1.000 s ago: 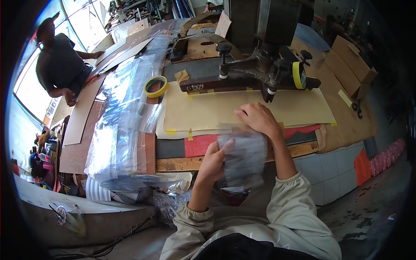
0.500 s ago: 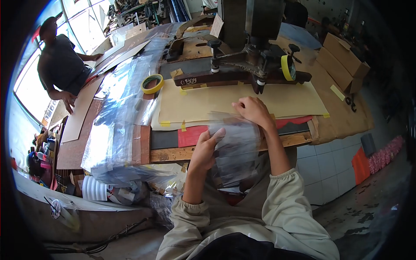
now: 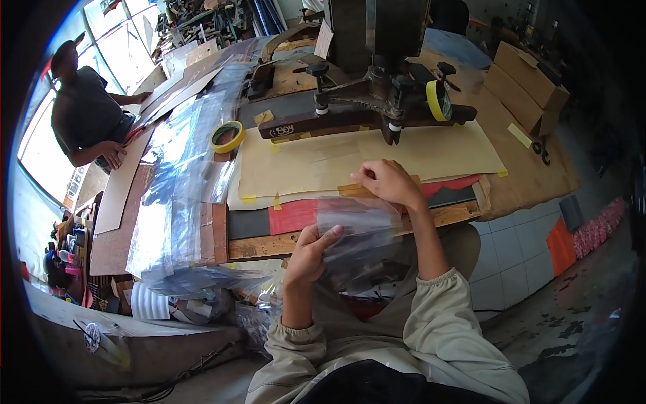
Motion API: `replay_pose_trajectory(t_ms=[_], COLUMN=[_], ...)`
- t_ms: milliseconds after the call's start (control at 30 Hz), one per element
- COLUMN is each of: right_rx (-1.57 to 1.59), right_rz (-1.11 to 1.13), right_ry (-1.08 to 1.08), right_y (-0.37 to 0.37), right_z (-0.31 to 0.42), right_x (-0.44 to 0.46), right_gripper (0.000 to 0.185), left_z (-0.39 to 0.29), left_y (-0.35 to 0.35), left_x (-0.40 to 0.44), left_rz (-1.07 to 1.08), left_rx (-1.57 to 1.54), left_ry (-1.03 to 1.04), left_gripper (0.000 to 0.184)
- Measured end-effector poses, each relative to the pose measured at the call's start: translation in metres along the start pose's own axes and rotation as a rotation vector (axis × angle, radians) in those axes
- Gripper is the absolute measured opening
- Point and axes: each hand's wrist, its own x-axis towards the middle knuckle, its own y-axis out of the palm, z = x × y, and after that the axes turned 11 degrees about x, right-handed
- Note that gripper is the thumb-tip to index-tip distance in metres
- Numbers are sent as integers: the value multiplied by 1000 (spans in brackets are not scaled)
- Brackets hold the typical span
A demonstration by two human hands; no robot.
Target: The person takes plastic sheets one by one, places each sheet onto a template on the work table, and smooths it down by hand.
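Clear plastic sheets, partly blurred, hang on the near side of the dark bar, their left edge pinched by the left hand. Between bar and plastic, the right hand curls over the cream board; whether it grips anything, I cannot tell. Held along one side, such thin sheets could slip, fan or cling together; fingers straying beneath the bar could get crushed should it drop.
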Motion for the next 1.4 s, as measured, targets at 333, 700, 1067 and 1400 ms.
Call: replay_pose_trajectory(t_ms=[333, 700, 1067, 1400], right_rx=[370, 789, 397, 892], right_rz=[-15, 389, 381, 646], right_ry=[229, -39, -56, 234], right_y=[-7, -22, -32, -14], right_z=[19, 59, 31, 14], right_x=[-108, -145, -137, -111], right_gripper=[45, 45, 68, 68], left_z=[26, 78, 39, -12], left_y=[8, 20, 11, 26], left_x=[-53, -50, -62, -51], left_rz=[36, 229, 643, 1071], left_rx=[92, 407, 400, 386], left_ry=[-28, -305, 309, 689], left_gripper=[22, 23, 22, 61])
